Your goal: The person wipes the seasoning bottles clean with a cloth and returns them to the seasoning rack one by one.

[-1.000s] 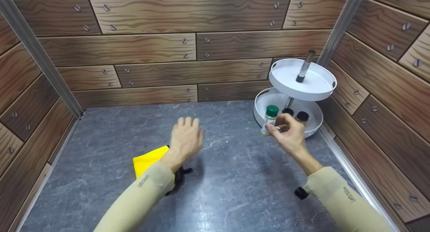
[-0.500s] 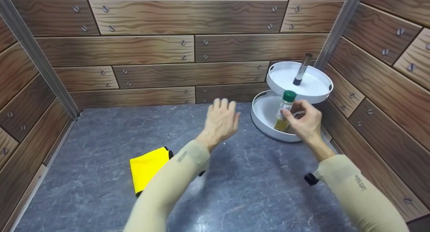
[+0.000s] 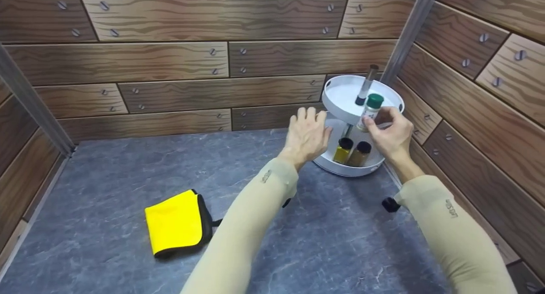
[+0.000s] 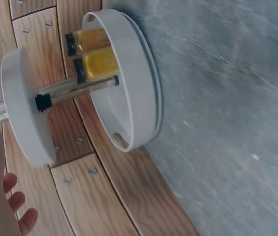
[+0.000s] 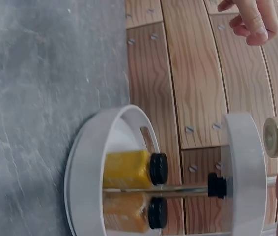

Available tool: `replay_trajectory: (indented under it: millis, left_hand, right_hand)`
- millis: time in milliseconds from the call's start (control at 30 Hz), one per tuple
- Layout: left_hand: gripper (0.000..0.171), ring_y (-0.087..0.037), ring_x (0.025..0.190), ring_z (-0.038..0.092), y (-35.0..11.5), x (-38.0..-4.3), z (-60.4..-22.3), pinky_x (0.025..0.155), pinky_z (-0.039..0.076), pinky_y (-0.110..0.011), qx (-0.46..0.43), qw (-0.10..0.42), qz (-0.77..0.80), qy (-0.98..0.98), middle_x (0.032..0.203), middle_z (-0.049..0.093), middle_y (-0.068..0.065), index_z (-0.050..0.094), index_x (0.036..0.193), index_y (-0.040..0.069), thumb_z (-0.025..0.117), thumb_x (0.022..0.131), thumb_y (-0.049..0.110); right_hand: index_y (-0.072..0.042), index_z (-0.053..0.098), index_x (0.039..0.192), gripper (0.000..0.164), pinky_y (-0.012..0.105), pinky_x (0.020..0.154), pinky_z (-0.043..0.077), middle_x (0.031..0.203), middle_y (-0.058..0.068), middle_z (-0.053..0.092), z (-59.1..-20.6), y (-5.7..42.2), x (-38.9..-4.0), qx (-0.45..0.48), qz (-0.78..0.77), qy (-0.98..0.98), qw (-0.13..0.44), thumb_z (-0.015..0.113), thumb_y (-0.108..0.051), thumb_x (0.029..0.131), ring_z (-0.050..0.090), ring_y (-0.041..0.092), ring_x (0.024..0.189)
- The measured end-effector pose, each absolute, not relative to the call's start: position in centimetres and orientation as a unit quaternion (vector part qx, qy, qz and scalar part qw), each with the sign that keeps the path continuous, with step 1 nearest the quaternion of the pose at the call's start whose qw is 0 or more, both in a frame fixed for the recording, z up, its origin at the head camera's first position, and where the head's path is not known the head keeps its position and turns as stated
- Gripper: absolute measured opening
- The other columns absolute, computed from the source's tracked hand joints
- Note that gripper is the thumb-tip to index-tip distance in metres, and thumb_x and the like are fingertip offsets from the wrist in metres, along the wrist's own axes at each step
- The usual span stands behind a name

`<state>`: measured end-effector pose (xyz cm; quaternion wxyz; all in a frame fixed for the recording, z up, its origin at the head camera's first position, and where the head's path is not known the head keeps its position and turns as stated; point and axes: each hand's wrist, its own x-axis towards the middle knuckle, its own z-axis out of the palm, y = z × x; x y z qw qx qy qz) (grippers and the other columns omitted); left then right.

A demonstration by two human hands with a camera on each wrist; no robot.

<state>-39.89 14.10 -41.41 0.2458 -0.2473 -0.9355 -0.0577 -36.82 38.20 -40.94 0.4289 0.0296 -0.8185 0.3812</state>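
Note:
My right hand [image 3: 394, 132] pinches a spice jar [image 3: 369, 113] with a green cap, held upright in front of the upper tier of a white two-tier tray stand [image 3: 336, 169]. In the right wrist view the base of this jar [image 5: 275, 137] shows beside the upper tier. My left hand [image 3: 307, 134] hovers left of the stand, palm down with fingers loosely extended, touching nothing. Two black-capped jars stand in the lower tier: one yellow [image 3: 342, 151], one brownish-orange [image 3: 359, 154]. The upper tier [image 3: 340, 89] bears no jar in the head view.
A folded yellow cloth pouch [image 3: 174, 223] with black edging lies on the grey marbled tabletop [image 3: 106, 191], left of my left forearm. Wood-patterned walls [image 3: 170, 59] enclose the back and sides. A clear post with dark ends [image 3: 367, 85] rises through the upper tier.
My right hand has lifted the green-capped jar from near the lower tier up to the upper tier's height. My left hand has moved right and forward, toward the stand.

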Motion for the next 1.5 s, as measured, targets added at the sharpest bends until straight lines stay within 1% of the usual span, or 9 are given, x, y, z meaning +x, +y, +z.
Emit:
replay_trajectory:
  millis: [233, 433, 567, 767, 867, 1000, 1100, 1300, 1500]
  left_hand:
    - [0.038, -0.027, 0.127, 0.058, 16.7, -39.4, -40.3, 0.100, 0.056, -0.040, -0.248, 0.245, -0.049, -0.936, 0.133, 0.062, -0.006, 0.058, 0.135, 0.019, 0.049, 0.116, 0.051]
    - [0.042, -0.026, 0.131, 0.057, 19.0, -39.4, -39.4, 0.102, 0.056, -0.039, -0.248, 0.221, -0.039, -0.942, 0.137, 0.061, -0.005, 0.054, 0.144, 0.021, 0.043, 0.118, 0.053]
    - [0.042, -0.028, 0.138, 0.057, 20.1, -39.6, -39.2, 0.105, 0.056, -0.040, -0.242, 0.209, -0.050, -0.946, 0.142, 0.061, -0.007, 0.053, 0.147, 0.023, 0.044, 0.118, 0.052]
    - [0.039, -0.030, 0.139, 0.059, 20.9, -39.7, -39.8, 0.103, 0.058, -0.039, -0.238, 0.188, -0.049, -0.952, 0.143, 0.063, -0.008, 0.053, 0.149, 0.024, 0.047, 0.117, 0.047]
    - [0.037, -0.028, 0.135, 0.060, 21.0, -39.6, -40.1, 0.102, 0.060, -0.038, -0.243, 0.183, -0.051, -0.951, 0.141, 0.063, -0.007, 0.052, 0.149, 0.025, 0.046, 0.118, 0.045]
    - [0.034, -0.028, 0.134, 0.061, 21.2, -39.6, -40.5, 0.102, 0.060, -0.039, -0.241, 0.185, -0.065, -0.951, 0.140, 0.063, -0.007, 0.053, 0.149, 0.025, 0.046, 0.117, 0.036]
    - [0.033, -0.027, 0.133, 0.061, 21.4, -39.6, -40.8, 0.102, 0.061, -0.039, -0.230, 0.188, -0.079, -0.952, 0.140, 0.064, -0.008, 0.053, 0.148, 0.024, 0.048, 0.115, 0.028]
    - [0.031, -0.025, 0.130, 0.063, 21.5, -39.4, -41.3, 0.099, 0.062, -0.037, -0.204, 0.189, -0.101, -0.955, 0.138, 0.064, -0.008, 0.054, 0.145, 0.024, 0.048, 0.115, 0.024]
    - [0.031, -0.024, 0.126, 0.065, 20.9, -39.7, -41.5, 0.093, 0.064, -0.035, -0.180, 0.183, -0.122, -0.959, 0.136, 0.065, -0.008, 0.054, 0.145, 0.024, 0.053, 0.113, 0.025]
  right_hand:
    - [0.009, 0.076, 0.112, 0.035, 0.005, 0.069, 0.046, 0.098, 0.029, 0.082, -39.9, 39.5, -36.9, 0.024, 0.381, -0.809, 0.447, 0.089, -0.016, 0.091, 0.063, -0.010, 0.074]
    - [0.006, 0.077, 0.115, 0.036, 0.006, 0.069, 0.044, 0.102, 0.026, 0.083, -39.5, 40.2, -36.6, -0.018, 0.362, -0.821, 0.442, 0.088, -0.020, 0.092, 0.061, -0.008, 0.073]
    - [0.004, 0.078, 0.117, 0.037, 0.007, 0.071, 0.042, 0.103, 0.024, 0.084, -39.5, 40.3, -36.6, -0.033, 0.356, -0.825, 0.438, 0.086, -0.022, 0.093, 0.056, -0.016, 0.073]
    - [0.003, 0.078, 0.115, 0.037, 0.018, 0.081, 0.036, 0.105, 0.023, 0.085, -39.5, 40.0, -37.0, -0.046, 0.339, -0.842, 0.417, 0.085, -0.026, 0.093, 0.050, -0.017, 0.077]
    - [0.002, 0.078, 0.115, 0.037, 0.022, 0.081, 0.036, 0.106, 0.023, 0.085, -39.5, 39.9, -37.1, -0.059, 0.331, -0.853, 0.400, 0.084, -0.028, 0.093, 0.052, -0.011, 0.079]
    - [0.000, 0.079, 0.118, 0.040, 0.024, 0.081, 0.037, 0.110, 0.022, 0.085, -39.9, 39.9, -37.1, -0.075, 0.320, -0.872, 0.363, 0.082, -0.031, 0.093, 0.071, 0.019, 0.089]
    - [-0.001, 0.078, 0.119, 0.042, 0.031, 0.087, 0.041, 0.113, 0.022, 0.085, -40.2, 39.8, -37.2, -0.082, 0.309, -0.884, 0.342, 0.081, -0.034, 0.094, 0.075, 0.038, 0.102]
    - [-0.003, 0.079, 0.121, 0.042, 0.054, 0.111, 0.041, 0.116, 0.022, 0.084, -41.0, 39.0, -37.4, -0.082, 0.306, -0.888, 0.333, 0.081, -0.035, 0.093, 0.075, 0.043, 0.108]
    - [-0.002, 0.078, 0.121, 0.043, 0.059, 0.118, 0.038, 0.117, 0.023, 0.084, -41.3, 38.0, -38.0, -0.061, 0.310, -0.888, 0.335, 0.083, -0.036, 0.093, 0.076, 0.045, 0.111]
